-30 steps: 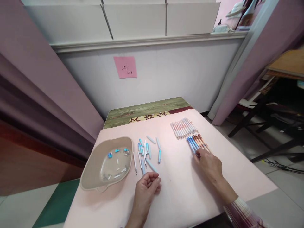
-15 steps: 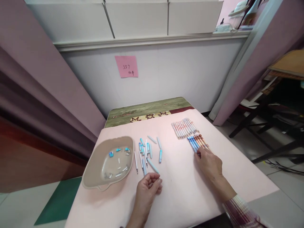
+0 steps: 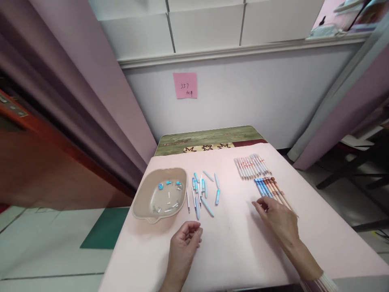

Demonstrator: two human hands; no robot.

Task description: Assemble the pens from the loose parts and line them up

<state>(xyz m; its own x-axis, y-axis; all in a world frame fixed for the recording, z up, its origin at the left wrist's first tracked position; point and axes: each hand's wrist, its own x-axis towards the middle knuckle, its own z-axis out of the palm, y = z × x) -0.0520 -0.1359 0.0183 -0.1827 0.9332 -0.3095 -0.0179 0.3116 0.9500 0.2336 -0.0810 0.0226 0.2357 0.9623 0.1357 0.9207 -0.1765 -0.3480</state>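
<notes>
My left hand [image 3: 185, 241] rests low over the front of the table, fingers curled in toward the thumb, with nothing showing in them. Just beyond it lies a loose group of pen parts: light blue pen barrels [image 3: 208, 207], white refills with dark tips [image 3: 188, 201] and bright blue pieces [image 3: 217, 197]. On the right, my right hand [image 3: 275, 211] hovers with thumb and forefinger apart, holding nothing visible. It is beside a row of blue pens [image 3: 261, 188] and brown-and-cream pens [image 3: 277, 190], partly covering their near ends. Behind them lies a row of white-and-red pens [image 3: 251, 166].
A beige basin [image 3: 142, 202] at the left holds small blue pieces [image 3: 168, 183], white bits and what look like springs. The pale pink table cover [image 3: 231, 247] ends before a green patterned strip [image 3: 209, 139] near the wall. A pink note [image 3: 185, 85] is on the wall.
My right hand has drawn back from the pen row toward me, and its fingers have parted. My left hand stays curled in about the same place. The view has swung left.
</notes>
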